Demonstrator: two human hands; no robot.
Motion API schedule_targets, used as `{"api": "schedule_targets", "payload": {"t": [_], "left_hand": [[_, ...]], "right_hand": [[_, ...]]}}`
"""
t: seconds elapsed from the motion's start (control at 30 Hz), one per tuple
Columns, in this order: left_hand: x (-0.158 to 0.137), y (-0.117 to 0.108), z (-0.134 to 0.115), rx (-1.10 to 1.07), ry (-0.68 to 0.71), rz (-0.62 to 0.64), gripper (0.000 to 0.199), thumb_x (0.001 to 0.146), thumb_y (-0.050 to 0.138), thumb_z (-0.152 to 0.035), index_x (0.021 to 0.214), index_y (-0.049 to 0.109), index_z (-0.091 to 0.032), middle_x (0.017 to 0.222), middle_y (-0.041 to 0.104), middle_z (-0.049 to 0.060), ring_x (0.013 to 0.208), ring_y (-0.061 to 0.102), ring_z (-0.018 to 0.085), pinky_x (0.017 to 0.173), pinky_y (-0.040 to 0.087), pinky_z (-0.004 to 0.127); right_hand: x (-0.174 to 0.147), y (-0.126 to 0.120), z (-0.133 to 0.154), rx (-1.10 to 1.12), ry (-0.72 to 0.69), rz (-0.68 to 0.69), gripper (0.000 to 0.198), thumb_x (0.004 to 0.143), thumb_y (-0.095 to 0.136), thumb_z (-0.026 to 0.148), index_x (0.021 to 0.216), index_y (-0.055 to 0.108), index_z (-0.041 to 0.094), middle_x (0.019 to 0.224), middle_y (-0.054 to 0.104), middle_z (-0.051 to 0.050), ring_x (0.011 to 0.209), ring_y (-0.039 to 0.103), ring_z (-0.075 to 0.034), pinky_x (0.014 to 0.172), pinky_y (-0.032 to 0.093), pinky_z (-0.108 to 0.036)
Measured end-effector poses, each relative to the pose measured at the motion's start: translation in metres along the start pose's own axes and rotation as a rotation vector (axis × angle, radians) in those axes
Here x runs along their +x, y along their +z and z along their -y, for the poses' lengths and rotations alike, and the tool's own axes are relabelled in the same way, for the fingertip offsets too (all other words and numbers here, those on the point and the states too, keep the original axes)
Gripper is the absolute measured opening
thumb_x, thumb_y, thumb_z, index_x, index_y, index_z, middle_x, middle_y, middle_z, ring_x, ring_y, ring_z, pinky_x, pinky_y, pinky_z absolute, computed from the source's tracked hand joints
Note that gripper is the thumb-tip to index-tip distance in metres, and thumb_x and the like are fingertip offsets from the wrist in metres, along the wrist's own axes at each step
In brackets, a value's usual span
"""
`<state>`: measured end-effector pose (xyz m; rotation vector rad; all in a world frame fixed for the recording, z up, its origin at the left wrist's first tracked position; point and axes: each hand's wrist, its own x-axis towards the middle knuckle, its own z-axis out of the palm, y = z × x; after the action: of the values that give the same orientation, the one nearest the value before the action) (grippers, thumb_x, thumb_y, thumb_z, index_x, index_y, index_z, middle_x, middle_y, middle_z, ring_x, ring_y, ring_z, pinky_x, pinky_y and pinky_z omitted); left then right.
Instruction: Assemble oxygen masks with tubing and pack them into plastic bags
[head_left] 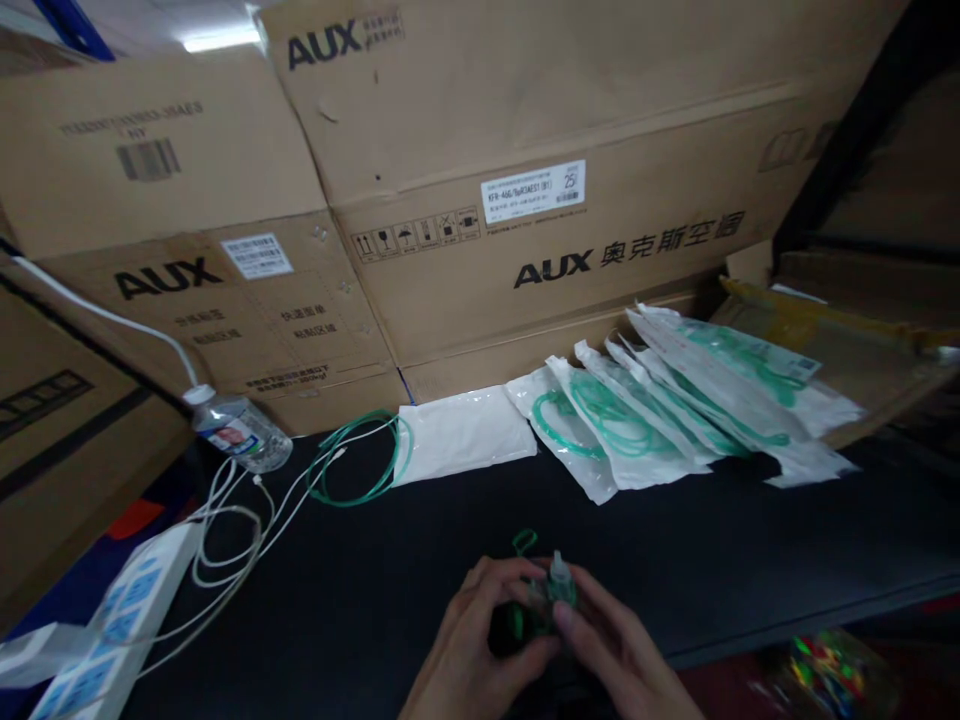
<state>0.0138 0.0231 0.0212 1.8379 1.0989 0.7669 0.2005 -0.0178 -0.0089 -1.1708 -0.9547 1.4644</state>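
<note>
Near the bottom middle of the head view, both hands meet around a small translucent green plastic fitting [561,582] with a pale nozzle pointing up. My left hand [484,635] is closed, its thumb and fingertips pressing on the fitting's left side. From the right, my right hand [604,635] grips the same piece, thumb on its front and index finger behind. A thin green loop [525,541] sticks out just beyond the fingers. Much of the held piece is hidden by the fingers, and the area between the palms is dark.
Behind lie a white packet [469,435], coiled green tubing [360,500] and several sealed bags [637,430] with green tubing. At left are a plastic bottle [244,432], white cables [225,575] and a power strip [124,620]. Large cardboard boxes [450,290] wall the back of the black table [337,620].
</note>
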Motion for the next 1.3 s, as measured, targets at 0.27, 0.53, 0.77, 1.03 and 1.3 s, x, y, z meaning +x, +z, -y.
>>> {"api": "schedule_targets", "payload": {"t": [0.27,0.53,0.77,1.03,1.3], "left_hand": [[-0.010,-0.020,0.021,0.345,0.103,0.009,0.040,0.081,0.081,-0.015,0.115,0.068,-0.032,0.083,0.079,-0.004,0.080,0.072,0.019,0.079,0.055,0.030],[-0.030,-0.036,0.016,0.533,0.031,0.018,0.034,0.082,0.078,-0.019,0.111,0.074,-0.036,0.089,0.077,-0.003,0.089,0.073,0.022,0.096,0.054,0.039],[-0.015,-0.010,0.020,0.063,-0.015,-0.043,0.038,0.089,0.073,-0.024,0.127,0.071,-0.028,0.101,0.077,0.003,0.084,0.071,0.017,0.075,0.056,0.023],[-0.021,-0.019,0.030,0.022,-0.229,0.130,0.027,0.083,0.072,-0.015,0.106,0.083,-0.024,0.086,0.076,0.003,0.073,0.067,0.016,0.067,0.047,0.021],[-0.037,-0.010,0.043,-0.296,-0.232,0.028,0.032,0.082,0.076,-0.050,0.079,0.080,-0.018,0.074,0.063,0.002,0.059,0.053,0.012,0.057,0.038,0.023]], "right_hand": [[0.014,-0.015,0.003,-0.001,-0.063,0.062,0.053,0.085,0.081,0.044,0.134,0.069,0.028,0.122,0.079,-0.006,0.104,0.077,-0.025,0.092,0.062,-0.035],[0.012,-0.018,0.018,-0.050,-0.024,0.145,0.054,0.087,0.078,0.047,0.135,0.067,0.024,0.082,0.079,-0.003,0.071,0.075,-0.021,0.069,0.062,-0.033],[0.014,-0.016,0.008,0.059,-0.074,0.221,0.045,0.085,0.081,0.047,0.126,0.073,0.032,0.108,0.080,-0.004,0.087,0.076,-0.021,0.082,0.061,-0.031],[0.020,-0.040,0.000,0.111,-0.049,0.079,0.054,0.074,0.089,0.047,0.124,0.076,0.033,0.133,0.075,-0.007,0.114,0.074,-0.027,0.099,0.058,-0.036],[0.013,-0.041,-0.008,0.148,-0.056,-0.001,0.050,0.081,0.083,0.050,0.126,0.075,0.031,0.144,0.067,-0.009,0.141,0.054,-0.033,0.123,0.030,-0.049]]}}
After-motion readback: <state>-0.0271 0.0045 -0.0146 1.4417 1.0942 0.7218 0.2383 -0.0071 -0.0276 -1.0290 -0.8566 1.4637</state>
